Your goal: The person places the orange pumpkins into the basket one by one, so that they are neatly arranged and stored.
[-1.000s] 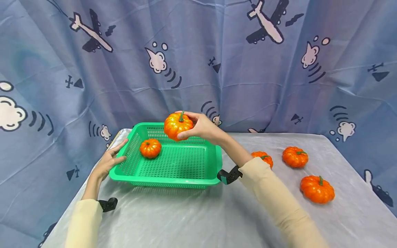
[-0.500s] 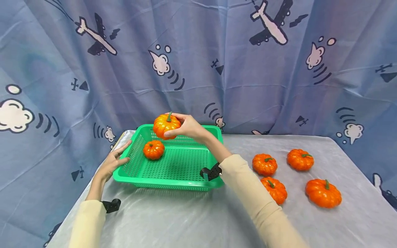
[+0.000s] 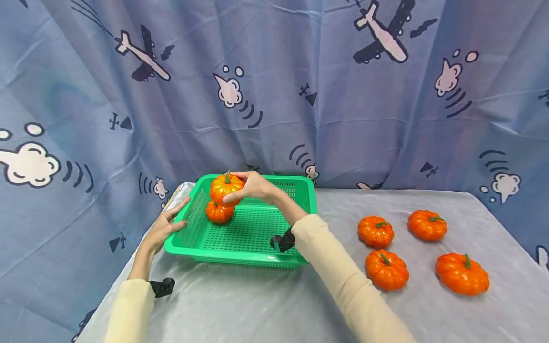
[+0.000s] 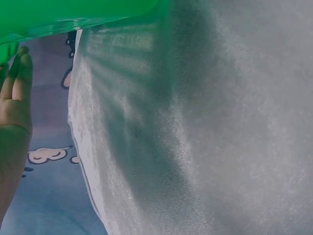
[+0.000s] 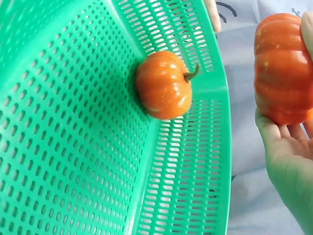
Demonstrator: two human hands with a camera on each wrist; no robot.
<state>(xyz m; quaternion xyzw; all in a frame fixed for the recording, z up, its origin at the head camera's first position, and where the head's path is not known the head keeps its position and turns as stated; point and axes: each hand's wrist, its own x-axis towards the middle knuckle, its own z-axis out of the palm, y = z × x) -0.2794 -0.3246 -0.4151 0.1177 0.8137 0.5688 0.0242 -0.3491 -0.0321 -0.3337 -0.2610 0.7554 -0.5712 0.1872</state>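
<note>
A small orange pumpkin (image 3: 226,189) with a green stem is held in my right hand (image 3: 254,186), thumb on the near side, over the back left of the green basket (image 3: 240,258). In the head view it partly covers another pumpkin (image 3: 220,214) lying in the basket's left part. The right wrist view shows the held pumpkin (image 5: 282,68) apart from the one inside (image 5: 164,84). My left hand (image 3: 165,227) rests along the basket's left rim, fingers extended; the left wrist view catches its fingers (image 4: 22,78) beside the green wall.
To the right of the basket, several pumpkins sit on the grey-white table cover (image 3: 240,305): one nearer the basket (image 3: 375,232), one in front of it, and two farther right, including a large one (image 3: 462,275). A blue patterned curtain (image 3: 274,95) hangs behind the table.
My right hand has carried the pumpkin leftward across the basket, then lowered it a little. The left hand stays at the left rim. The whole head view has shifted slightly.
</note>
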